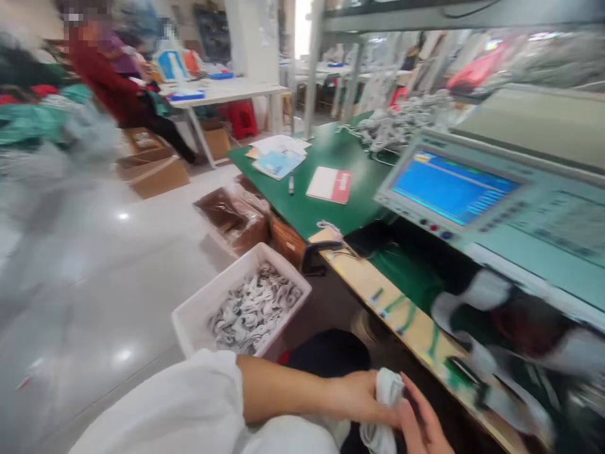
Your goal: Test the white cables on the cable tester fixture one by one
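Note:
Low in front of my body, I hold a bundle of white cable (390,386), coiled up and slightly blurred. My left hand (359,396) reaches in from the left, its fingers closed round the bundle. From the right, my right hand (423,419) presses its thumb and fingers against the same bundle; part of this hand is cut off by the bottom edge. A white bin (189,325) full of similar grey-white coiled cables stands on the floor beyond my left forearm.
Right of me, a tester with a blue screen (454,186) stands on a green table (326,217). A wooden strip (363,284) with green wires runs along its edge. Tangled cables (406,123), papers (281,157) and a booklet (331,185) lie on top. Cardboard boxes (231,221) and a seated person (108,82) are farther off.

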Available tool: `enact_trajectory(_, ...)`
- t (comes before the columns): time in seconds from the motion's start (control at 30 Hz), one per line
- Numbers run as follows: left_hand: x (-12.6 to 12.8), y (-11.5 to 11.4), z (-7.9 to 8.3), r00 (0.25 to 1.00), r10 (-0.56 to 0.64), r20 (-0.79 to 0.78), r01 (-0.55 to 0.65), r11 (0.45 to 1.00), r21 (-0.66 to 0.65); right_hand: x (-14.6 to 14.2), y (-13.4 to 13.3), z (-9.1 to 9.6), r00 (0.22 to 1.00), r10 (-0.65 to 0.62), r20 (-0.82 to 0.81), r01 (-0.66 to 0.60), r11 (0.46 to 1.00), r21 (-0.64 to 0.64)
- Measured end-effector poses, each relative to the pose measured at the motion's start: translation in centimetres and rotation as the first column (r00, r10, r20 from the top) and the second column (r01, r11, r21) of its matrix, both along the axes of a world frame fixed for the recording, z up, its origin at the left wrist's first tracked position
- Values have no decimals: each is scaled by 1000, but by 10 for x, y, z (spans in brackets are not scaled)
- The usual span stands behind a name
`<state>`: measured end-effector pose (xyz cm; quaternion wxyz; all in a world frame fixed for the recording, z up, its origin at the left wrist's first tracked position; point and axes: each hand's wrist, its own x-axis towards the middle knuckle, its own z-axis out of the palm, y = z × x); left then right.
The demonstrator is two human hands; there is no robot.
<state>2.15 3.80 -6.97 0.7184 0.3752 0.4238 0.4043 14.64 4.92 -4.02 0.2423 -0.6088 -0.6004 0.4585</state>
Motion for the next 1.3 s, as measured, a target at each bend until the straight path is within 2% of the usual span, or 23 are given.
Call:
enact_trajectory(0.1, 9, -1, 10, 954, 16, 299, 32, 987, -155, 15, -15, -4, 997, -63, -38, 65, 996, 56)
enact_trajectory(0.2, 19, -2, 17, 938, 46, 345, 72, 944, -323, 26, -28, -5, 980, -194, -47, 198, 973, 121)
enact_trajectory(0.3, 28, -2, 26, 930, 13, 368, 140, 912, -386, 31, -37, 2, 954, -289, -74, 299, 922, 247)
enact_trajectory(0.33, 31, -2, 29, 924, -9, 382, 166, 910, -380, 33, -38, 5, 942, -314, -118, 334, 909, 248)
enact_trajectory(0.4, 37, -2, 34, 932, -46, 360, 171, 931, -323, 38, -36, 8, 903, -342, -261, 388, 909, 151)
enact_trajectory(0.47, 41, 0, 37, 972, -25, 233, 70, 979, -189, 44, -30, 9, 838, -358, -411, 391, 920, -3)
enact_trajectory(0.53, 44, 3, 36, 997, 55, 57, -55, 998, -4, 51, -23, 9, 773, -382, -507, 390, 916, -97)
enact_trajectory(0.6, 45, 8, 33, 992, 112, -52, -104, 985, 138, 57, -17, 11, 738, -399, -545, 405, 907, -115)
enact_trajectory(0.63, 45, 10, 32, 992, 113, -61, -101, 981, 166, 59, -16, 13, 736, -393, -551, 405, 908, -107)
enact_trajectory(0.7, 44, 15, 31, 997, 76, -6, -75, 987, 145, 61, -13, 18, 749, -362, -555, 386, 919, -80)
enact_trajectory(0.8, 40, 20, 33, 995, 33, 98, -37, 999, 35, 58, -10, 20, 742, -343, -576, 362, 928, -86)
enact_trajectory(0.97, 32, 29, 40, 995, 8, 100, 0, 996, -88, 50, -4, 11, 598, -448, -665, 422, 881, -213)
enact_trajectory(1.03, 30, 32, 41, 996, -9, 91, 20, 993, -119, 51, -4, 11, 634, -443, -634, 434, 882, -182)
enact_trajectory(1.1, 29, 34, 42, 994, -32, 103, 48, 985, -165, 57, -7, 15, 750, -366, -551, 375, 922, -101)
enact_trajectory(1.2, 33, 35, 42, 987, -58, 147, 89, 972, -219, 67, -12, 26, 914, -214, -345, 244, 969, 44)
enact_trajectory(1.3, 40, 34, 40, 986, -12, 164, 56, 962, -267, 74, -16, 34, 978, -161, -134, 183, 967, 177)
